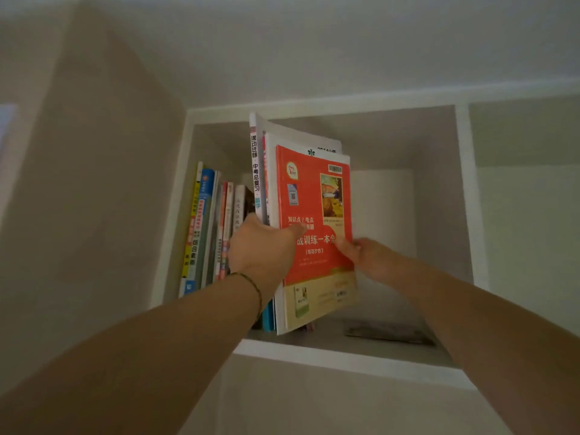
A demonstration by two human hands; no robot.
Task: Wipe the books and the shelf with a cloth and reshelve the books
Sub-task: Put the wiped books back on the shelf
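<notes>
White shelf [345, 356] holds upright books [207, 227]; both hands grip an orange book [314, 208].

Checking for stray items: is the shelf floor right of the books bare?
No, a dark flat object lies on the shelf floor right of the red book.

Held books [310, 215] upright in shelf compartment [439, 221], just right of standing row [210, 233]; flat item [389, 335] on shelf floor, right.
</notes>
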